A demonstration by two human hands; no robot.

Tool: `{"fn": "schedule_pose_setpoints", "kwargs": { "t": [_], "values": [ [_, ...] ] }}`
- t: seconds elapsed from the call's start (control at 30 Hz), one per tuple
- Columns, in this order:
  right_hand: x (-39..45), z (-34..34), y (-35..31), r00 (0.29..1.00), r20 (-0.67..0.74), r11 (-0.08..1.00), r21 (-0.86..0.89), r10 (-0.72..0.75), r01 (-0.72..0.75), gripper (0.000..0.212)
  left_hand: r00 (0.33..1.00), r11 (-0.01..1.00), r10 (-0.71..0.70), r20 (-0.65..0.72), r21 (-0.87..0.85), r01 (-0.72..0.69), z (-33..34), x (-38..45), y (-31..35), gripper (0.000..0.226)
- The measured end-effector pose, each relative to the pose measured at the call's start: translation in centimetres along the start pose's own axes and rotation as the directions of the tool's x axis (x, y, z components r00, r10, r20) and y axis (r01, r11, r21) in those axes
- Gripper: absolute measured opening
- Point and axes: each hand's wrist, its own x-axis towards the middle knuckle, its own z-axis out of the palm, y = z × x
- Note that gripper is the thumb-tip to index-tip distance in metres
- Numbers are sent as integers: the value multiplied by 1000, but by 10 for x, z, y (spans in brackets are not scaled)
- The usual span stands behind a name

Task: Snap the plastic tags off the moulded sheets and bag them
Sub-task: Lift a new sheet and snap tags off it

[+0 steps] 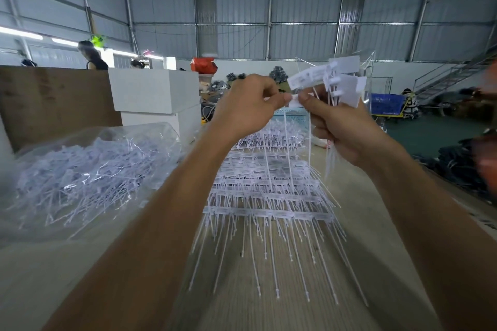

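At far left a clear bag (88, 169) lies open on the tabletop (269, 277), heaped with loose white tags, their thin tails pointing every way. Behind it stand a brown board (53, 99) and stacked white boxes (153, 94).

In the middle, moulded sheets (269, 191) lie stacked on the tabletop, rows of small labels joined across and long tails fanning toward the camera.

Above them both hands are raised. The left hand (247, 105) has its fingers curled, thumb and forefinger pinching one small tag (295, 98) at its left edge. The right hand (341, 126) meets it just beside: its thumb presses the same tag from the right, so the tag sits between the two thumb tips. The right fingers are also curled round a bundle (328, 80) of tags, whose label heads stick up above the fist and whose tails hang below the palm.

At right, beyond the tabletop, a blue crate (387, 103) stands on the floor, with a metal staircase (451, 75) behind it.
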Motion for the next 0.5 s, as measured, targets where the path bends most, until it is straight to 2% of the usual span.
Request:
{"fn": "schedule_pose_setpoints", "kwargs": {
  "t": [0.1,0.2,0.27,0.33,0.37,0.4,0.43,0.47,0.5],
  "values": [
    [1,1,-2,1000,23,999,49,-10,9,6,998,972,-53,41,-225,61,-1,-1,4,36],
    [-6,3,-6,989,36,974,-169,-146,150,6,991,924,-118,64,-360,134,-6,-1,4,32],
    [-7,5,-11,957,75,906,-308,-281,291,9,983,894,-155,96,-410,181,-9,0,3,29],
    [-5,6,-11,917,69,767,-525,-394,369,10,971,864,-201,128,-444,238,-11,1,3,26],
    [-5,6,-11,877,88,649,-638,-473,414,5,961,843,-227,155,-464,274,-12,1,2,26],
    [-6,7,-12,803,137,499,-720,-580,482,1,946,805,-248,206,-499,320,-13,1,1,28],
    [-5,7,-10,704,204,336,-767,-680,547,7,923,749,-257,286,-545,377,-13,0,0,30],
    [-5,7,-8,632,273,217,-781,-725,586,10,893,676,-243,379,-593,436,-13,-1,0,32],
    [-5,8,-8,601,313,158,-783,-735,601,6,864,601,-215,454,-636,484,-13,-2,1,33]
  ]
}}
